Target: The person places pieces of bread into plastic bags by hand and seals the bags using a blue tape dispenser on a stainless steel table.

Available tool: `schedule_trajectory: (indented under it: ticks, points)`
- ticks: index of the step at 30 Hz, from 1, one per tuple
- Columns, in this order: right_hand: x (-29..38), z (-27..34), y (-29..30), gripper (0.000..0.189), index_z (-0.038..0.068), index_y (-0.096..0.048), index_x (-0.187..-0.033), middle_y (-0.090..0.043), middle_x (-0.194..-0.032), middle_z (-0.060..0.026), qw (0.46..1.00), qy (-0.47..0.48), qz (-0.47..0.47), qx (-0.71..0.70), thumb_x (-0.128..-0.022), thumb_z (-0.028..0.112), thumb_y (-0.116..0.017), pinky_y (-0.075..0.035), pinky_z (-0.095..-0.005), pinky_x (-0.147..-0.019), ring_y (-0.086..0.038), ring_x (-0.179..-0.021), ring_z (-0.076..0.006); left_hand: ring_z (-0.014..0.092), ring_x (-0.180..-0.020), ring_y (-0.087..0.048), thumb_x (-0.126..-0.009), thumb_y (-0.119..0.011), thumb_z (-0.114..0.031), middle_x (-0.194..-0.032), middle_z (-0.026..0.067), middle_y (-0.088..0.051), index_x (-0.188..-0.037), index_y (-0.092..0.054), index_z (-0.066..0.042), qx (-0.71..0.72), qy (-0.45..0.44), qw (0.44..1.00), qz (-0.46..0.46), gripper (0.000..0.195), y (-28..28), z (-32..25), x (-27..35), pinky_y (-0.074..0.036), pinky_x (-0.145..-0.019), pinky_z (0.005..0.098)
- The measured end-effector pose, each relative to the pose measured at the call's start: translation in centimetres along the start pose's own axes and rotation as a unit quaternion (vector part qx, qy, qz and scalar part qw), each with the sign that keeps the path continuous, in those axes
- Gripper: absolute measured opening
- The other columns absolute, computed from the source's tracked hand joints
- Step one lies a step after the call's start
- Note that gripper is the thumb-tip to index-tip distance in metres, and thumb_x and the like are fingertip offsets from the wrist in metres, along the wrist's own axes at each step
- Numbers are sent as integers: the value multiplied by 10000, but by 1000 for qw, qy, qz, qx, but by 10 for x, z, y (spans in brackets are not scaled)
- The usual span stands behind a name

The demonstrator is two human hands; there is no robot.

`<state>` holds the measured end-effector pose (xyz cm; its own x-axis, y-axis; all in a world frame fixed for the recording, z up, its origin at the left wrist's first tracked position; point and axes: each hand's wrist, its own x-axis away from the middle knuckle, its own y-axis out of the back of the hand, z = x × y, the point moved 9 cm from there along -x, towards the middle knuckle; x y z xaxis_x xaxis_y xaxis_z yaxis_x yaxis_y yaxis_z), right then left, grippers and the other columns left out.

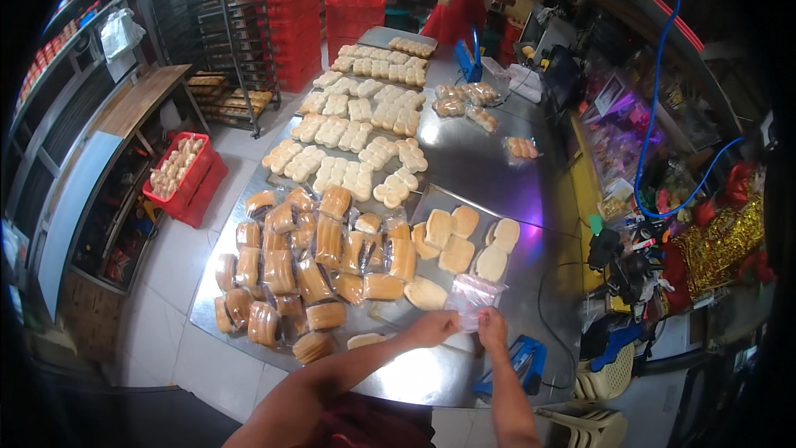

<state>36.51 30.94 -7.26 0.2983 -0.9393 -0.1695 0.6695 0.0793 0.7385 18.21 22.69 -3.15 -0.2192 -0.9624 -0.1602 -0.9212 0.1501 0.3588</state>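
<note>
Between my two hands is a clear plastic bag [474, 298] with pinkish print, pulled out flat above a baking tray. My left hand [438, 328] pinches its left side, and my right hand [492, 328] grips the right edge. Whether anything is inside the bag cannot be made out. Just beyond it, loose bread rolls [457, 254] rest on the tray [429, 199]. One pale roll [426, 294] lies beside my left hand. A blue bag sealer [527, 364] sits on the steel table by my right forearm. Plastic-wrapped brown loaves [280, 270] are heaped to the left.
Pale bread clusters [345, 177] cover the far left of the steel table [472, 162]. Packed rolls [522, 148] and another blue sealer [467, 62] stand farther back. A person in a red apron [457, 18] works at the far end. A red crate [193, 180] stands on the floor.
</note>
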Motion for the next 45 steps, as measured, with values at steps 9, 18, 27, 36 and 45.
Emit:
schedule_trajectory:
  ticks: [9,18,27,36,45]
  points:
    - [88,197,-71,426,44,-642,-1168,-644,-1167,-197,991,120,51,0,-804,219,-776,-447,-517,-976,-588,-1089,-407,144,-673,-593,-1043,-622,-210,-726,95,-608,-876,-606,-10,-6,119,933,-339,261,207,16,93,-471,-599,376]
    - [126,228,-104,483,46,-653,-1258,-545,-1436,-174,967,129,210,-57,-846,254,-794,-478,-474,-1058,-592,-1243,-349,91,-691,-607,-986,-706,-129,-741,23,-660,-844,-645,-27,162,113,899,-390,186,206,12,130,-480,-591,304]
    - [111,203,-52,114,6,-710,-1032,-718,-903,-64,864,-188,95,-457,-924,42,-722,-554,-292,-733,-652,-740,-141,67,-635,-615,-1008,-724,-234,-692,4,-634,-771,-609,-52,414,167,884,-138,321,88,-41,113,-464,-544,229]
    - [87,173,-51,126,50,-666,-926,-622,-794,23,942,-117,139,-283,-1018,130,-634,-481,-256,-687,-545,-761,-58,431,-1279,-546,-898,-756,-196,-1393,196,-566,-1324,-590,-85,-185,-86,967,-151,470,137,-56,119,-457,-1090,498]
    - [38,227,-31,240,42,-592,-975,-636,-947,-191,993,74,3,94,-844,163,-753,-506,-505,-768,-636,-937,-429,323,-834,-693,-867,-712,-46,-904,102,-686,-918,-645,-62,-142,-89,984,-55,85,122,-48,76,-558,-710,409]
